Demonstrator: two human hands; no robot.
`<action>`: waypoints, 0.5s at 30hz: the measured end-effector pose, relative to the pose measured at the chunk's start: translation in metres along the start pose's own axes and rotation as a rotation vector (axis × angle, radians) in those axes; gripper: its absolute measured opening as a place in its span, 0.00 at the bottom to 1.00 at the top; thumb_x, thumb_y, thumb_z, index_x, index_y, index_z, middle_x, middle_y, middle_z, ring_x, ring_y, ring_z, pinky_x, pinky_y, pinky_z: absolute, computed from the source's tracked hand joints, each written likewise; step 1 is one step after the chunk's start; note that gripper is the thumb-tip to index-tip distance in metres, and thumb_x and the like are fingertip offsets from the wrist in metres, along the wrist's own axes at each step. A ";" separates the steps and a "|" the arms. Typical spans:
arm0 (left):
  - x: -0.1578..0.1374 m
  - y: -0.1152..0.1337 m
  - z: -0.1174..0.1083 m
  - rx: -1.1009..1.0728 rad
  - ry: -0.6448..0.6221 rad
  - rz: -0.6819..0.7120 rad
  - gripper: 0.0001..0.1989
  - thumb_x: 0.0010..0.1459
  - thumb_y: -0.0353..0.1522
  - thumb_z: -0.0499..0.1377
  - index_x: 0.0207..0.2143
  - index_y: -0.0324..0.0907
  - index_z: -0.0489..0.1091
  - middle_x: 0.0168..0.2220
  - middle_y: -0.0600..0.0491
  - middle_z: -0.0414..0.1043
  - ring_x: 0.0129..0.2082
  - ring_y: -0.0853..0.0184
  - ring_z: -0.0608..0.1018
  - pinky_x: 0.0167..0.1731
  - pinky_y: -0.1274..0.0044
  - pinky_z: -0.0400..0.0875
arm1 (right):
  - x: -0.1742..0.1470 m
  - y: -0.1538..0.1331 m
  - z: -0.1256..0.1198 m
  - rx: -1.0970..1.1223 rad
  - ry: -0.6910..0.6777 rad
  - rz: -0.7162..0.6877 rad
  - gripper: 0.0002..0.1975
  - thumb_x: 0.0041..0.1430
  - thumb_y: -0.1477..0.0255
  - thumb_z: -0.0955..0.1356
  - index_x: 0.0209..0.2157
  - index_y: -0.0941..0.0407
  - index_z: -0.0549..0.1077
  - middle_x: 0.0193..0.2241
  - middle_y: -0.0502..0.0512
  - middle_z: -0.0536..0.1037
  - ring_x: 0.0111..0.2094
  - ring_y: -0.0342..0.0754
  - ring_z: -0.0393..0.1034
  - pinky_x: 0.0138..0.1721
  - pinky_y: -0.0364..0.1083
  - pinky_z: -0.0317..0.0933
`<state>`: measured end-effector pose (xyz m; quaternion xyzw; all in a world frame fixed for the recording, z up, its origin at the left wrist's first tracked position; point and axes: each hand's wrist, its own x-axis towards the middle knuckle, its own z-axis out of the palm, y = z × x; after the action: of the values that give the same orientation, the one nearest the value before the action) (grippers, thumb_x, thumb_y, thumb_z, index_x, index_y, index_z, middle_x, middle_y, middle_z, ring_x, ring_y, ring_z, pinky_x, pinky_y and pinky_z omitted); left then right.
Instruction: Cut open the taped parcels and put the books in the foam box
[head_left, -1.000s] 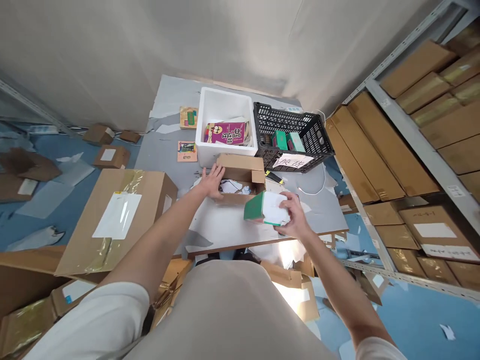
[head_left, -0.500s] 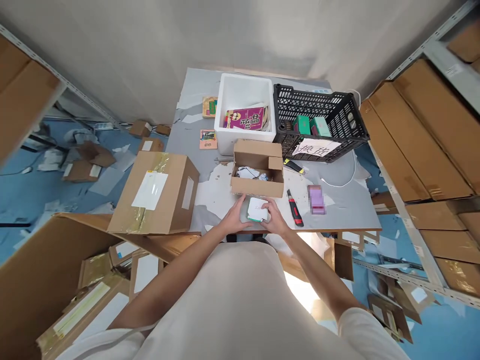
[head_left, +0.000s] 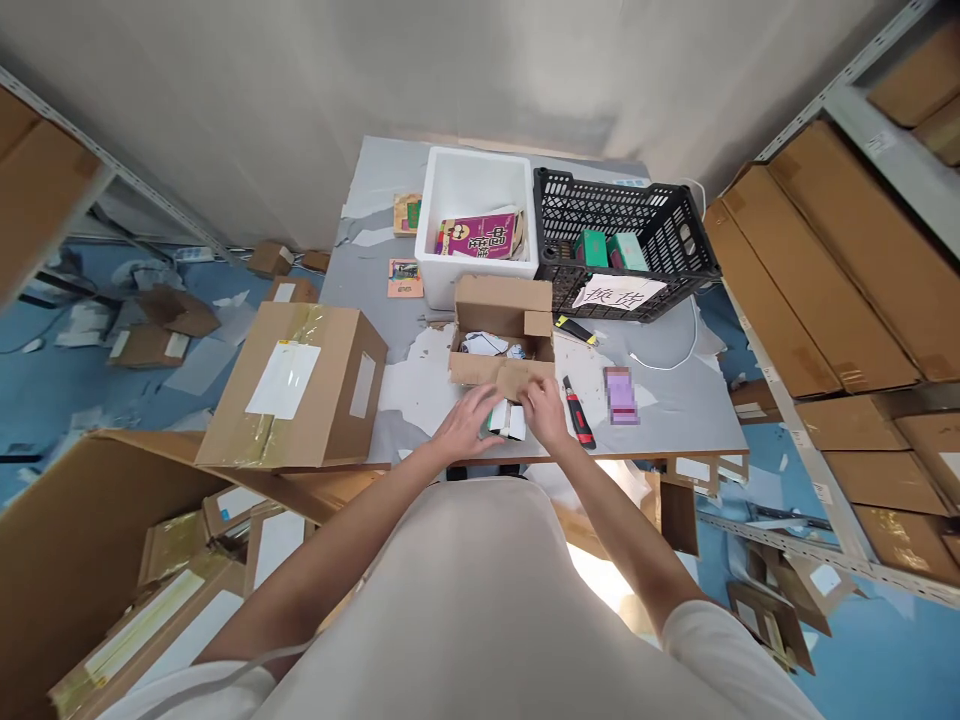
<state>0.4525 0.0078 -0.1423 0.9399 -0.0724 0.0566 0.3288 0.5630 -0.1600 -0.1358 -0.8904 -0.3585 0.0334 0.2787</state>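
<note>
A small white box with green edges [head_left: 508,420] sits at the front of the table, its top flaps looking partly raised. My left hand [head_left: 469,424] grips it from the left, thumb low and fingers over the far side. At its upper right, my right hand [head_left: 545,410] has curled, pinched fingers; what is between them is hidden. Just beyond both hands stands an open brown carton [head_left: 501,368] with crumpled white paper [head_left: 484,344] inside. A red and black utility knife [head_left: 578,413] lies right of my right hand.
Behind the carton stand a white foam box [head_left: 480,172] with a purple packet and a black crate [head_left: 622,200] holding green boxes. A yellow-black cutter [head_left: 576,330] and a purple blurred item [head_left: 621,396] lie at right. A large taped carton [head_left: 300,385] stands at left.
The small box's plain white top now shows raised flaps. My right hand has moved up and curled its fingers; my left hand has shifted over the box's far side. The view has shifted slightly.
</note>
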 end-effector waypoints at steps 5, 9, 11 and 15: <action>0.021 -0.001 -0.020 0.180 -0.163 0.095 0.41 0.43 0.50 0.63 0.58 0.45 0.59 0.60 0.40 0.52 0.60 0.46 0.55 0.54 0.56 0.55 | -0.017 -0.001 -0.024 -0.119 -0.267 -0.321 0.18 0.58 0.68 0.65 0.50 0.54 0.70 0.47 0.62 0.67 0.49 0.56 0.59 0.50 0.55 0.56; 0.032 0.001 -0.024 0.278 -0.234 0.147 0.41 0.40 0.51 0.64 0.56 0.45 0.60 0.58 0.39 0.54 0.57 0.46 0.58 0.50 0.57 0.59 | -0.019 -0.006 -0.029 -0.078 -0.293 -0.253 0.27 0.51 0.62 0.70 0.52 0.57 0.67 0.49 0.65 0.65 0.50 0.59 0.58 0.49 0.57 0.57; 0.034 0.001 -0.024 0.305 -0.254 0.183 0.37 0.41 0.50 0.64 0.52 0.44 0.63 0.56 0.40 0.57 0.55 0.48 0.60 0.48 0.59 0.60 | -0.017 -0.007 -0.029 0.005 -0.288 -0.223 0.26 0.49 0.63 0.71 0.49 0.57 0.67 0.47 0.64 0.65 0.49 0.57 0.59 0.49 0.56 0.58; 0.032 -0.007 -0.023 0.263 -0.205 0.187 0.37 0.38 0.56 0.62 0.45 0.42 0.66 0.50 0.41 0.62 0.50 0.50 0.64 0.47 0.61 0.61 | -0.017 -0.003 -0.029 0.197 -0.253 -0.182 0.23 0.48 0.71 0.69 0.47 0.56 0.63 0.45 0.61 0.67 0.47 0.54 0.63 0.47 0.53 0.62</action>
<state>0.4838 0.0245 -0.1233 0.9648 -0.1846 -0.0004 0.1874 0.5560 -0.1836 -0.1123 -0.8114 -0.4646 0.1550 0.3190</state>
